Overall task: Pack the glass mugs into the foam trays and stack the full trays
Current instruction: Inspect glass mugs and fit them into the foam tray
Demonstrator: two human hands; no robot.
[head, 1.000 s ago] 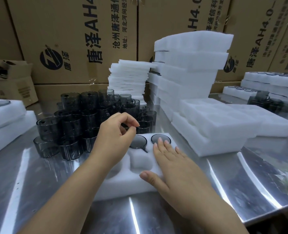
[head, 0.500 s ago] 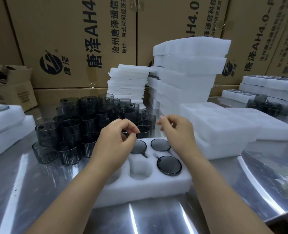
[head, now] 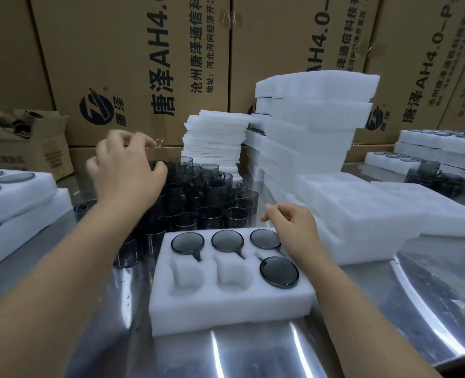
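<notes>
Though cut off by the left edge, plainly stacked: filled foam trays, round grey mug bottoms showing in the top one. Behind them, an open cardboard box. Next, left arm stretched forward and up from the lower left corner. Left hand raised over the loose glass mugs, back of hand to the camera, fingers curled, thumb down beside a mug rim. Blurred, so cannot tell whether gripping a mug or nothing. Loose mugs crowded on the steel table, just behind the foam tray at centre. In that tray, four seated mugs, bottoms up: three along the far row, one in the near right pocket, the other two near pockets bare foam. Right arm in from the lower right, right hand over the tray's far right corner, fingers loosely curled, forefinger pointing left, nothing held. Beyond, a pile of foam sheets and a tall stack of trays. Rightward, flat foam blocks, with printed cartons along the back
</notes>
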